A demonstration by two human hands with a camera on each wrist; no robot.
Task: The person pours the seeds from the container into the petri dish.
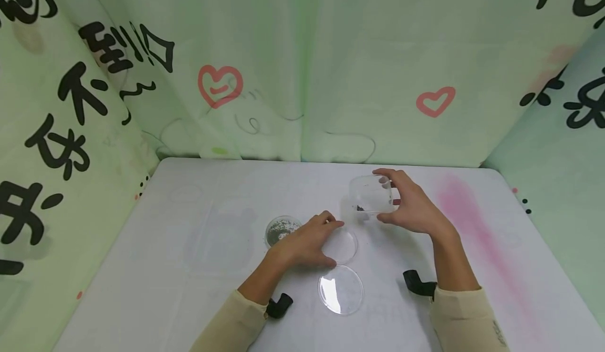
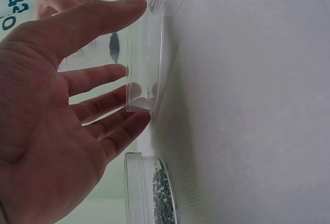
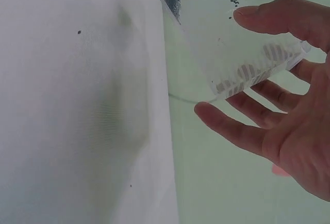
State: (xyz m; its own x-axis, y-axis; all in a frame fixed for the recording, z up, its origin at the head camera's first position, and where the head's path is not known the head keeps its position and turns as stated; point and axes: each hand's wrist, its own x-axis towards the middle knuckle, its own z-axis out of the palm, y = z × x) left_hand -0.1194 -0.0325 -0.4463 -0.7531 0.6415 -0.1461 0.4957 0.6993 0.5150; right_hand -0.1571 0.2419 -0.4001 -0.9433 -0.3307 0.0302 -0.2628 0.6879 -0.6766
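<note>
Red heart with smile [image 1: 219,89], plain red heart [image 1: 436,101], illegible black characters [image 1: 79,90], on green curtain [image 1: 378,47]

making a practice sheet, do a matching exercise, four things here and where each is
1. clear boxy plastic container
2. clear round dish of dark grains
3. clear round lid or dish with glare
4. smiling red heart

A. lowest in head view
B. on green cloth
C. leftmost on white table
D. in right hand

1-D, 2-C, 3-A, 4-B
</note>
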